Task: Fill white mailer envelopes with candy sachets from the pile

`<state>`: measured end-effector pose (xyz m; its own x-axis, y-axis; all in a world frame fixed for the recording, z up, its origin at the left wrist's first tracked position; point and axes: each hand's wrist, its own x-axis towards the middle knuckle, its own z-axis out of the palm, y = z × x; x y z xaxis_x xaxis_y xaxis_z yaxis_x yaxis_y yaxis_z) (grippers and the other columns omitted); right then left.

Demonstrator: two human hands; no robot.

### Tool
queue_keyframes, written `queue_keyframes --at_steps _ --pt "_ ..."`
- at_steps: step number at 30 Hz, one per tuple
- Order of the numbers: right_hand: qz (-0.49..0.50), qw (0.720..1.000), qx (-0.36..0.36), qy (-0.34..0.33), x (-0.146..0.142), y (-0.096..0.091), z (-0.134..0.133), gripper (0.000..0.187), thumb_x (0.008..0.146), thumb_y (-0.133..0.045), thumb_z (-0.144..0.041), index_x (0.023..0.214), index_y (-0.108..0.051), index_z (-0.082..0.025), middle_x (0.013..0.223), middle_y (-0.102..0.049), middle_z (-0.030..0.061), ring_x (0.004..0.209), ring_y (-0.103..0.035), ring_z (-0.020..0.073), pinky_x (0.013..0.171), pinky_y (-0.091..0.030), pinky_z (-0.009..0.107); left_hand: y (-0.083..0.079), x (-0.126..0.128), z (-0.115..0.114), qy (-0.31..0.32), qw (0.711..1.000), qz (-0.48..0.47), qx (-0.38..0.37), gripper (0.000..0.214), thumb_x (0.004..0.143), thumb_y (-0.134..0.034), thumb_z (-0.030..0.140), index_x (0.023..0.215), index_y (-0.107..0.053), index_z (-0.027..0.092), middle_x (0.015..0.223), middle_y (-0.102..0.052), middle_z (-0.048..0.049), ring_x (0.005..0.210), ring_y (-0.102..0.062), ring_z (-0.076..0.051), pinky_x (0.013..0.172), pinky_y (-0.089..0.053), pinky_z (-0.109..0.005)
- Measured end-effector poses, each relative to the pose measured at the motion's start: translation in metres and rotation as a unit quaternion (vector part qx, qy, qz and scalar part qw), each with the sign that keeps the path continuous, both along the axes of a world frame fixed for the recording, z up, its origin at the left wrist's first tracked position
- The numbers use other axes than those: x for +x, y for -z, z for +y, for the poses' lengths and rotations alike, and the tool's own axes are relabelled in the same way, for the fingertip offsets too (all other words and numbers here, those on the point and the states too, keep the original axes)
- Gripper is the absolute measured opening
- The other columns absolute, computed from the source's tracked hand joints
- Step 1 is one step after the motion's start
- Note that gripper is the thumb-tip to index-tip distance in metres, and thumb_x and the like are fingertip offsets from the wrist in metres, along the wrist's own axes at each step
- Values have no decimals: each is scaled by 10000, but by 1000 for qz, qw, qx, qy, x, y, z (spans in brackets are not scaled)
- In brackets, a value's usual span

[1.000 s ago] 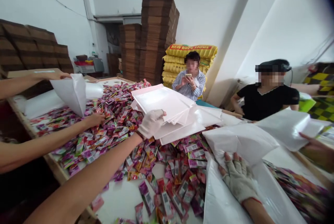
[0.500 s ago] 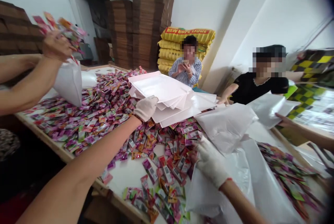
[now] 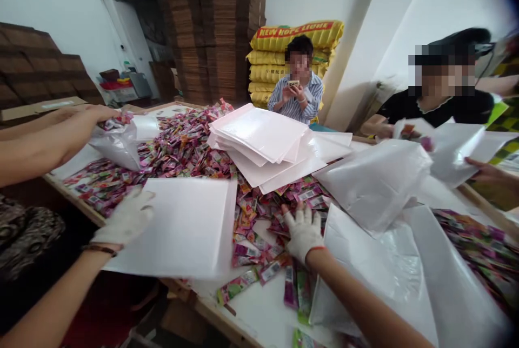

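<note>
My left hand (image 3: 126, 217), in a pale work glove, grips the left edge of a flat white bag (image 3: 188, 223) held over the near edge of the table. In a similar glove with bare fingertips showing, my right hand (image 3: 305, 233) is spread on the loose small candy-like packets (image 3: 247, 253). Nothing shows in its grasp. Ahead of both hands, a stack of flat white bags (image 3: 259, 132) rests on the packet heap (image 3: 178, 148). To the right of my right hand a white bag (image 3: 365, 261) lies on the table.
A bulging white bag (image 3: 377, 180) lies right of the stack. At left, another person's arms (image 3: 60, 132) reach to an upright bag (image 3: 117, 145). A person at right (image 3: 441, 99) handles packets and a bag; one behind holds a phone (image 3: 292, 84). The wooden table edge (image 3: 211, 310) runs along the front.
My left hand has come back from the stack toward me with a flat bag. My right hand has moved up-left and spread over packets. At left, the other person's packets went down into their bag.
</note>
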<state>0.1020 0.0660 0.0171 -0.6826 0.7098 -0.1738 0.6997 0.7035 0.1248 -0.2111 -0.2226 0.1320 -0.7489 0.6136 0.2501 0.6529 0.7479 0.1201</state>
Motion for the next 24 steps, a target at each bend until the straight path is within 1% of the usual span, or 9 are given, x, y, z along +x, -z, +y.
queue_keyframes --at_steps 4,7,9,11,14,16,18,20,24 --pt "29 997 3 65 -20 -13 39 943 734 -674 -456 1533 -215 -252 1481 -300 274 1341 -314 471 975 -275 589 52 69 52 71 969 -233 -29 211 834 -459 219 866 -653 145 809 -681 -69 779 -636 -202 719 -509 -267" --pt "58 996 -36 62 -35 -18 37 666 842 -573 -378 1453 -358 -225 1280 -490 251 1145 -530 395 845 -401 474 84 106 75 70 961 -253 -88 194 722 -602 267 859 -663 145 755 -660 -86 722 -639 -245 683 -494 -308" --pt "72 994 -75 41 -40 -22 27 580 869 -539 -394 1407 -408 -223 1154 -579 201 1035 -603 337 790 -432 397 93 113 71 93 960 -243 -108 205 741 -615 264 915 -648 161 848 -673 -105 812 -653 -249 757 -481 -315" --pt "99 987 -127 2 -38 -23 11 596 851 -552 -402 1404 -401 -238 1093 -628 151 992 -629 290 773 -444 341 94 112 51 91 972 -197 -93 205 820 -527 255 981 -621 169 1010 -657 -125 940 -639 -238 847 -459 -317" --pt "140 972 -181 -62 -25 -18 -20 759 795 -574 -319 1489 -274 -264 1215 -609 137 1085 -602 285 850 -442 346 93 113 8 16 984 -130 -121 309 832 -511 353 1057 -599 160 1141 -592 -168 1055 -588 -299 878 -450 -384" --pt "102 980 -155 -78 -16 -9 -38 968 712 -638 -312 1542 -141 -283 1429 -446 182 1273 -462 368 981 -370 472 96 119 -14 -23 979 -110 -172 400 787 -556 404 1095 -598 153 1166 -573 -193 1132 -536 -353 901 -437 -432" --pt "27 989 -129 -73 -13 2 -47 1188 596 -733 -361 1558 -40 -290 1568 -196 218 1406 -210 470 1046 -203 638 101 125 -24 -13 976 -98 -194 388 767 -567 366 1080 -605 139 1153 -584 -195 1173 -505 -358 960 -401 -445" --pt "-20 989 -136 -57 -18 10 -45 1335 502 -791 -416 1557 18 -283 1598 -45 224 1433 -68 490 1042 -129 689 102 127 -24 10 975 -101 -199 272 782 -522 267 1002 -612 136 1091 -615 -174 1123 -539 -322 970 -389 -412" --pt "5 985 -168 -23 -37 11 -27 1296 494 -792 -429 1550 -58 -266 1560 -138 234 1367 -285 432 970 -364 544 81 112 -25 -24 970 -168 -175 269 860 -358 131 947 -610 170 979 -658 -129 952 -625 -260 826 -438 -343"
